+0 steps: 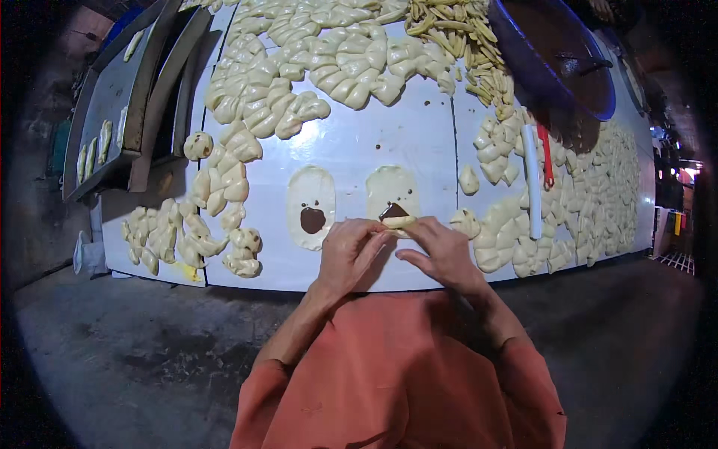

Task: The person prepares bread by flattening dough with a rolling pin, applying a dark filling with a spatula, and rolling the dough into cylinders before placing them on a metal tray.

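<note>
Two flat ovals of pale dough lie side by side near the table's front edge. On the left dough oval (301,187) sits a dark brown dollop of filling (312,220). The right dough oval (396,182) has its near end folded up over similar filling. My left hand (351,251) pinches the left side of that fold with its fingertips. From the other side, the fingers of my right hand (447,253) press on the same fold, thumb held apart. My fingers hide part of the folded edge.
Dough lumps (351,56) cover the far table. More dough pieces (598,194) crowd the right, beside a white rod (532,183) and a red-handled tool (547,157). Yellowish strips (456,34) lie near a blue tub (609,97) of brown filling. Metal trays (112,97) stand left.
</note>
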### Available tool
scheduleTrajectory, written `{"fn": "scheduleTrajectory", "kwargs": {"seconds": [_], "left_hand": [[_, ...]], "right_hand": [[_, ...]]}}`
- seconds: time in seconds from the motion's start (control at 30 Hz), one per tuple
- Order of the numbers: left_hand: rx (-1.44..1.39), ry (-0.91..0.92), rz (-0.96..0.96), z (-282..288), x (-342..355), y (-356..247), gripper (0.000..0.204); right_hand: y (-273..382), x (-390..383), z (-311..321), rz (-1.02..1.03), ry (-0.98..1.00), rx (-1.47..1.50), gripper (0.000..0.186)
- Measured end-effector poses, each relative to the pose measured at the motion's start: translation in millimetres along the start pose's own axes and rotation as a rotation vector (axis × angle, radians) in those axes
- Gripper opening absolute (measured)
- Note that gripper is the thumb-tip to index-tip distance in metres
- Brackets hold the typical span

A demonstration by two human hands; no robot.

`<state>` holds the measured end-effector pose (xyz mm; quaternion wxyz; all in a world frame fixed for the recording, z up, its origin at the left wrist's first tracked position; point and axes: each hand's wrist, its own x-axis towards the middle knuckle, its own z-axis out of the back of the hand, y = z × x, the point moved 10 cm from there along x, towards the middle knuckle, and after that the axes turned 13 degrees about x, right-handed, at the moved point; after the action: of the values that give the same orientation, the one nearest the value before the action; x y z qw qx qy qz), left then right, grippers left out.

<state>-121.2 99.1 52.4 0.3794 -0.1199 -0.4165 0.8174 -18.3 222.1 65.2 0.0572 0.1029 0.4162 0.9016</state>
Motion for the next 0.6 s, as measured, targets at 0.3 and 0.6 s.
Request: {"fn": "scheduleTrajectory", "kwargs": {"seconds": [0.3,0.6], "left_hand": [[-0.025,-0.036,0.105,3,-1,15,0.013],[0.472,0.001,-0.111,1,18,3,0.025]], "right_hand": [[-47,-8,10,-0.337,-0.174,0.267,0.022],[-40,24,5,-0.082,0.062,-0.119,0.027]]}}
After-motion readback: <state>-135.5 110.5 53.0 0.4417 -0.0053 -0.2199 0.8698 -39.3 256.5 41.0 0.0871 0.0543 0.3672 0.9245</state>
